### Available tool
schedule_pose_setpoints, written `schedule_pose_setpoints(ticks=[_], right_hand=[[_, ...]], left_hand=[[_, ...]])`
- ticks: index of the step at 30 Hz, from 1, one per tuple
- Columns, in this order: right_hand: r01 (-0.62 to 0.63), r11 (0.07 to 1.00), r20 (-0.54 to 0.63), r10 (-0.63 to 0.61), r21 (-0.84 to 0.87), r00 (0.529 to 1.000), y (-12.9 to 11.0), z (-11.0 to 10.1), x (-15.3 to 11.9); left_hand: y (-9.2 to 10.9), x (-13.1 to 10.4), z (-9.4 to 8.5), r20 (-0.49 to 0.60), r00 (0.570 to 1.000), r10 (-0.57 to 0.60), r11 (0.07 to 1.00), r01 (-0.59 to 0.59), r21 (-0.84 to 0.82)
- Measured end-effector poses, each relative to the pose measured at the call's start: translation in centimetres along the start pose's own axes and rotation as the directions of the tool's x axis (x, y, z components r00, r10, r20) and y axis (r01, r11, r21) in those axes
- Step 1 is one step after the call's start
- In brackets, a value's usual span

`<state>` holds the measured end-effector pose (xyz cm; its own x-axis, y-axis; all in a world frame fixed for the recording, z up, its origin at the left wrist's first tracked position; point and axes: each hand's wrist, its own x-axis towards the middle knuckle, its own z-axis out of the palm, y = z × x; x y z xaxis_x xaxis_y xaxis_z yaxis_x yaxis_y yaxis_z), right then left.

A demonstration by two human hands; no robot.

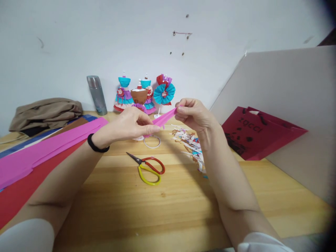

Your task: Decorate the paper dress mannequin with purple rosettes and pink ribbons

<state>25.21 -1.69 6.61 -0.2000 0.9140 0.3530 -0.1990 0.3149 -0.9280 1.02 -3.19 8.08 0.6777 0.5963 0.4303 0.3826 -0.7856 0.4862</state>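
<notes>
A strip of pink crepe paper [166,118] is stretched between my two hands above the table. My left hand [132,124] pinches its lower left end between thumb and fingers. The upper right end is gripped by the fingertips of my right hand [193,113]. Below the strip lies a thin white ring [152,141]. Nearer to me, scissors [149,169] with one red and one yellow handle rest on the wood, blades slightly apart. Paper scraps [193,145] in white, brown and blue are heaped beside my right wrist, which partly hides them.
Pink crepe sheets [52,150] and red paper [42,185] lie under my left arm. Several paper-dressed stands [147,91] are by the wall, next to a grey thermos [97,94]. Brown cloth [47,115] sits far left. A red paper bag [259,134] leans right, by a white panel [288,94].
</notes>
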Motion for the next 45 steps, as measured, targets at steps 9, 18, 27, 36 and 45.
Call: schedule_pose_setpoints(ticks=[9, 18, 27, 36, 45], right_hand=[[0.03, 0.998, 0.037, -0.027, -0.059, 0.999, 0.1, -0.3, 0.0], [0.031, 0.993, -0.037, -0.035, -0.112, 0.999, -0.1, 0.2, -0.1], [0.022, 0.989, -0.055, -0.03, -0.146, 0.998, -0.2, 0.6, -0.1], [0.014, 0.987, -0.007, -0.015, -0.158, 1.0, -0.3, 0.3, -0.3], [0.377, 0.812, 0.157, -0.344, -0.446, 0.926, -1.3, 1.3, -1.1]], left_hand=[[-0.2, 0.1, 0.3, 0.124, 0.992, 0.012, 0.998, -0.019, 0.055], [0.5, 0.2, 0.9, 0.073, 0.996, -0.053, 0.985, 0.04, 0.169], [0.2, 0.4, 2.9, -0.062, 0.996, 0.07, 0.853, -0.028, 0.521], [-0.2, 0.5, 2.5, 0.023, 0.983, 0.182, 0.811, -0.163, 0.562], [-0.6, 0.4, 2.3, 0.067, 0.984, 0.163, 0.816, -0.173, 0.551]])
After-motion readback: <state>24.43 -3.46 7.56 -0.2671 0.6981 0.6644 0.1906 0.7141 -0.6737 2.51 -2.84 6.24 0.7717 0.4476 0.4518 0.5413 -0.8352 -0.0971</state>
